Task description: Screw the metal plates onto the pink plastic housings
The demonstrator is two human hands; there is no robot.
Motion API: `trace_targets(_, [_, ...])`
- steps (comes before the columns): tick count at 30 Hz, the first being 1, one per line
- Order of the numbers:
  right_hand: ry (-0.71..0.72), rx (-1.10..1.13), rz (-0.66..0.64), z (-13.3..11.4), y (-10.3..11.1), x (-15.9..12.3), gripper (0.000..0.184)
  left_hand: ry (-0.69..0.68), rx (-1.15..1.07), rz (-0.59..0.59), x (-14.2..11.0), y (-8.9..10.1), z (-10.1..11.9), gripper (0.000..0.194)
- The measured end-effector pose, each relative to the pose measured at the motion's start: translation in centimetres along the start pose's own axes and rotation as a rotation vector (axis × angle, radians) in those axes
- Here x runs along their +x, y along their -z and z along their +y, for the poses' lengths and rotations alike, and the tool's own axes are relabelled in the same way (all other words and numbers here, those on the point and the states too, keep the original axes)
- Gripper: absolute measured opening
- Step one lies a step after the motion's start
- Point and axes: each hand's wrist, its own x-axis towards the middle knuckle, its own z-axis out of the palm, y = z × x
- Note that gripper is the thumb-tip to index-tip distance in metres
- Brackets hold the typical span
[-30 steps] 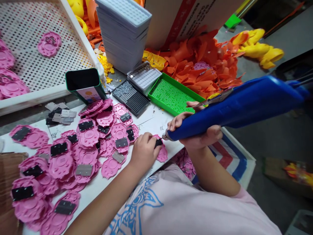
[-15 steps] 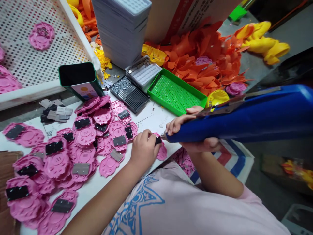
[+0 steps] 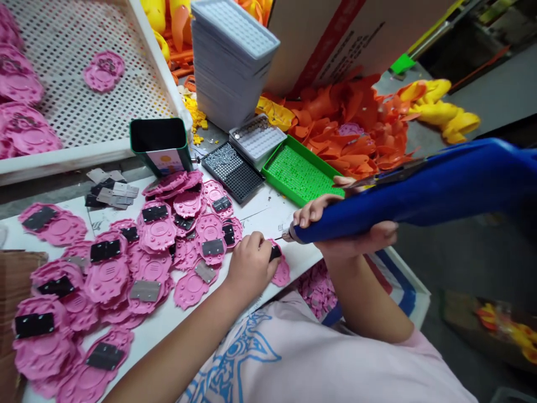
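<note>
My left hand [image 3: 250,263] is closed on a pink plastic cover [image 3: 282,273] at the front edge of the white table, its fingers pinning a small black plate [image 3: 275,253] on it. My right hand [image 3: 346,245] is wrapped round a blue electric screwdriver [image 3: 403,201], held nearly level and pointing left. The screwdriver's thin bit [image 3: 279,239] ends just above the plate, seemingly apart from it. Left of my left hand lies a pile of pink covers [image 3: 153,271], many with black or grey plates on them.
Behind my hands are a black screw tray [image 3: 235,170], a white tray [image 3: 260,137] and a green tray [image 3: 300,173]. A dark green tin [image 3: 159,146], loose plates [image 3: 113,190] and a stack of white trays [image 3: 230,67] stand farther back. Orange parts [image 3: 335,117] are heaped behind.
The screwdriver's bit has lifted from the plate on the pink cover and drawn back slightly. My left hand keeps its hold. The whole view has shifted a little.
</note>
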Motion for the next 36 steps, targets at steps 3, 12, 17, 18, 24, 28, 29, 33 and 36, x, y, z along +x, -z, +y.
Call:
trace_targets(3, [0.047, -0.004, 0.042, 0.1, -1.2, 2.6, 0.039, 0.001, -0.017, -0.008, -0.2, 0.0, 0.0, 0.024])
trace_targets(12, [0.06, 0.006, 0.179, 6.9, -5.9, 12.2, 0.045, 0.007, -0.039, -0.047, -0.4, -0.1, 0.0, 0.027])
trace_targets(17, [0.032, 0.003, 0.14, 9.2, -6.4, 13.1, 0.044, 0.036, -0.055, -0.068, -0.5, -0.1, 0.1, 0.024])
trace_targets(18, [0.035, 0.0, 0.133, 9.3, -6.4, 13.1, 0.044, 0.04, -0.057, -0.066, -0.5, -0.1, 0.1, 0.023])
trace_targets(24, [0.032, -0.006, 0.11, 9.7, -6.3, 12.9, 0.045, 0.043, -0.061, -0.05, -0.6, -0.2, 0.1, 0.023])
trace_targets(28, [0.029, -0.04, 0.148, 9.9, -6.2, 12.9, 0.05, 0.042, -0.057, -0.052, -0.5, -0.2, 0.0, 0.023])
trace_targets(29, [0.025, -0.048, 0.156, 10.0, -6.2, 12.9, 0.051, 0.042, -0.056, -0.051, -0.5, -0.2, 0.1, 0.023])
trace_targets(33, [0.02, -0.076, 0.132, 10.0, -6.2, 12.9, 0.052, 0.042, -0.05, -0.05, -0.4, -0.2, 0.1, 0.022])
trace_targets(36, [0.033, -0.094, 0.094, 9.9, -6.2, 12.8, 0.052, 0.045, -0.048, -0.049, -0.4, -0.1, 0.0, 0.022])
